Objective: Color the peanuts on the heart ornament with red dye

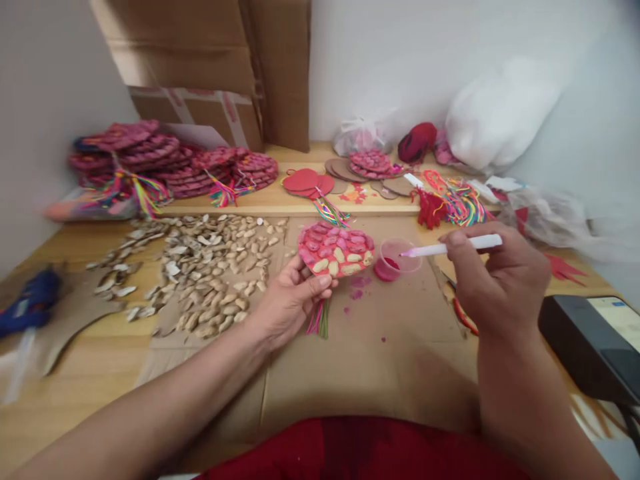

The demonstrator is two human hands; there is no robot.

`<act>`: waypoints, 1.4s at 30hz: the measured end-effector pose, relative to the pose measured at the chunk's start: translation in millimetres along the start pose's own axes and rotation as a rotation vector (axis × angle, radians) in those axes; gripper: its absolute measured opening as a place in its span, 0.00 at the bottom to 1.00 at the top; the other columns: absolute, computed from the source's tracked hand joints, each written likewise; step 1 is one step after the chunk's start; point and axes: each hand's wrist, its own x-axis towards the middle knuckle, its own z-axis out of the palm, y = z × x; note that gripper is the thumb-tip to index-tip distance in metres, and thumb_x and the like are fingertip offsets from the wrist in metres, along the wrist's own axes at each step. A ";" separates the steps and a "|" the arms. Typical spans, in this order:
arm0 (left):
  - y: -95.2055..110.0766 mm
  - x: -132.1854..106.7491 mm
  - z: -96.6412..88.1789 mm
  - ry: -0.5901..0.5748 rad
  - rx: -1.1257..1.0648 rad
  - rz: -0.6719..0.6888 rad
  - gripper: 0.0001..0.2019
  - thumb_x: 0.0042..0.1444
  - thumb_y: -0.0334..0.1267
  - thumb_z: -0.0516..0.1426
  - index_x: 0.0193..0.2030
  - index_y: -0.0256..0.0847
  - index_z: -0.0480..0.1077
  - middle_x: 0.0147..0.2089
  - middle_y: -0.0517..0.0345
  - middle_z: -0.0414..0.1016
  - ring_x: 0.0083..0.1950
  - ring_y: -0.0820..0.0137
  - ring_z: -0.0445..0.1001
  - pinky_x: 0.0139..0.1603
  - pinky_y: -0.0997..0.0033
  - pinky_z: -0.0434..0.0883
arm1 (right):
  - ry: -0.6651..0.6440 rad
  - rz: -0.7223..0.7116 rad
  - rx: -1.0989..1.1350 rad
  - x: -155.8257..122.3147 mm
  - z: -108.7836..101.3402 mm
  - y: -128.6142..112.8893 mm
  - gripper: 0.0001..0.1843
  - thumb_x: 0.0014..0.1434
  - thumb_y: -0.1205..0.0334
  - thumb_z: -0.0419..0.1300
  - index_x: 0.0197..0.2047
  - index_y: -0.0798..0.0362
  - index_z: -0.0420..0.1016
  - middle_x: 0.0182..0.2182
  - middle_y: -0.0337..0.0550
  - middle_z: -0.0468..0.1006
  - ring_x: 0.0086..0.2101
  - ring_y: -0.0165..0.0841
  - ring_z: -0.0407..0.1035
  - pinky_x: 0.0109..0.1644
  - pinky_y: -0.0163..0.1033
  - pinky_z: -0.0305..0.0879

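Observation:
My left hand point(295, 297) grips the lower edge of a round disc covered with peanut shells point(336, 250). Most of its shells are painted pink; several along the lower edge are still pale tan. A tassel of pink and green threads point(318, 319) hangs below the disc. In my right hand point(495, 280) is a white paintbrush point(450, 247), pinched between thumb and fingers, its pinkish tip pointing left. That tip is over a small clear cup point(407, 260) with dark pink paint in the bottom; whether it touches the cup cannot be told.
Loose peanut shells point(220, 267) spread over cardboard point(370, 373) on the left. Stacked pink shell discs point(150, 157), red discs point(306, 183) and colourful tassels point(467, 203) lie on the raised back ledge. A blue glue gun point(33, 303) is far left, a phone point(617, 323) right, red-handled scissors point(464, 317) near my right wrist.

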 end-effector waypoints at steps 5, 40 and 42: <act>-11.0 12.7 -8.3 -0.026 0.010 -0.025 0.24 0.49 0.25 0.71 0.52 0.41 0.74 0.40 0.61 0.82 0.36 0.77 0.81 0.35 0.84 0.78 | -0.116 -0.078 -0.088 0.7 5.1 -6.6 0.07 0.61 0.53 0.65 0.34 0.45 0.78 0.29 0.37 0.78 0.38 0.34 0.72 0.48 0.45 0.66; -14.1 16.8 -20.9 -0.142 0.027 0.001 0.25 0.52 0.26 0.70 0.55 0.45 0.73 0.51 0.58 0.80 0.43 0.75 0.79 0.40 0.81 0.77 | -0.273 -0.011 -0.157 -3.7 18.6 1.2 0.09 0.60 0.49 0.67 0.33 0.44 0.80 0.24 0.35 0.74 0.33 0.33 0.67 0.44 0.44 0.59; -12.1 16.2 -20.0 -0.143 0.033 -0.007 0.25 0.52 0.25 0.69 0.55 0.45 0.73 0.49 0.59 0.81 0.41 0.75 0.79 0.40 0.81 0.77 | -0.266 -0.018 -0.161 -2.3 17.7 0.2 0.10 0.59 0.49 0.67 0.32 0.45 0.80 0.24 0.35 0.73 0.32 0.33 0.66 0.44 0.44 0.58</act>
